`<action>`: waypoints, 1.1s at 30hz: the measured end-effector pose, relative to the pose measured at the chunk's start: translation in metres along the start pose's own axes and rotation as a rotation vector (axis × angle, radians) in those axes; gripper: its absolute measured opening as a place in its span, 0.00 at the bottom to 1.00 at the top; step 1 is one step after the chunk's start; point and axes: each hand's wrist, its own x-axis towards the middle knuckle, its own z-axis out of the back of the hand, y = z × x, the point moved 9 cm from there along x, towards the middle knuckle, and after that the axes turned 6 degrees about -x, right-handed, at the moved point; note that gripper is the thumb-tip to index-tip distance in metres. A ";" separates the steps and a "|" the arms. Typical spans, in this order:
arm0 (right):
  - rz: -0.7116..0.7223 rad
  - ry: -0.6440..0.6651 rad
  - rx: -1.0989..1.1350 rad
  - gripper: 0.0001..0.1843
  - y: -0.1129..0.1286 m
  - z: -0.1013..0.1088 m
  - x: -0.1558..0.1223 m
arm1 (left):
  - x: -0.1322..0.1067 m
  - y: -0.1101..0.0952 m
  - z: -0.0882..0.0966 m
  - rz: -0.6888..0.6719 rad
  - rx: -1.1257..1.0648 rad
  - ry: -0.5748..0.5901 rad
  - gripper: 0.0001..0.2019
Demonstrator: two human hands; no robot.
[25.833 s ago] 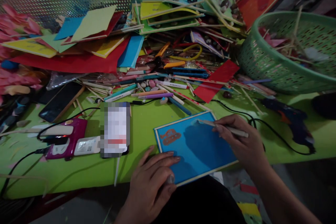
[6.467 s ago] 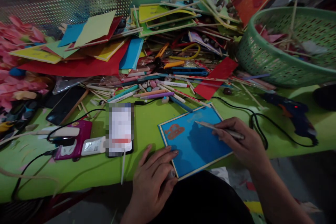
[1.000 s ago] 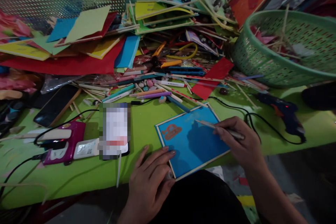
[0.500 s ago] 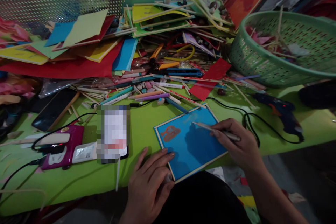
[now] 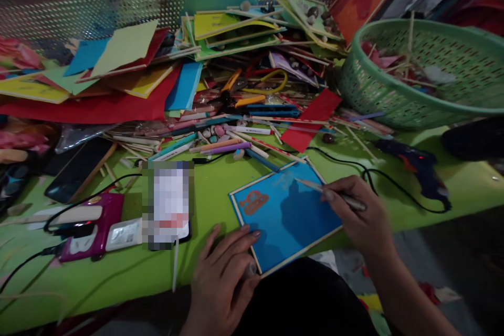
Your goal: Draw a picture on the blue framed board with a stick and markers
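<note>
A blue card (image 5: 285, 215) with a thin wooden frame lies on the green table (image 5: 212, 189), an orange drawing near its left corner. My left hand (image 5: 226, 273) rests on the card's lower left corner, fingers spread and pressing it flat. My right hand (image 5: 360, 215) is closed on a thin pen (image 5: 315, 187) whose tip touches the card's upper right area.
A phone (image 5: 169, 205) lies left of the card, beside a magenta device (image 5: 92, 218) with cables. Pens, sticks and coloured cards (image 5: 129, 58) pile up behind. A green basket (image 5: 417, 73) stands at the right, a glue gun (image 5: 417, 165) with its black cord in front of it.
The pen tip has shifted a little on the card's upper right area. My left hand stays on the card's corner. The view has drifted slightly.
</note>
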 end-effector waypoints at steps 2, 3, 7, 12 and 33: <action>0.010 0.034 0.013 0.06 0.000 -0.003 0.000 | 0.000 -0.001 0.000 -0.010 0.008 -0.008 0.04; 0.014 0.053 0.019 0.06 0.000 -0.005 0.000 | 0.000 -0.001 0.000 -0.016 0.011 -0.012 0.04; -0.007 0.049 0.010 0.07 -0.004 -0.004 0.000 | 0.000 -0.001 -0.001 -0.011 0.014 -0.009 0.04; -0.034 -0.027 0.013 0.06 -0.003 0.002 0.002 | 0.000 0.000 -0.001 -0.019 0.023 0.002 0.04; -0.081 -0.080 0.047 0.07 -0.001 0.006 0.004 | -0.001 0.001 0.000 0.009 0.007 -0.018 0.04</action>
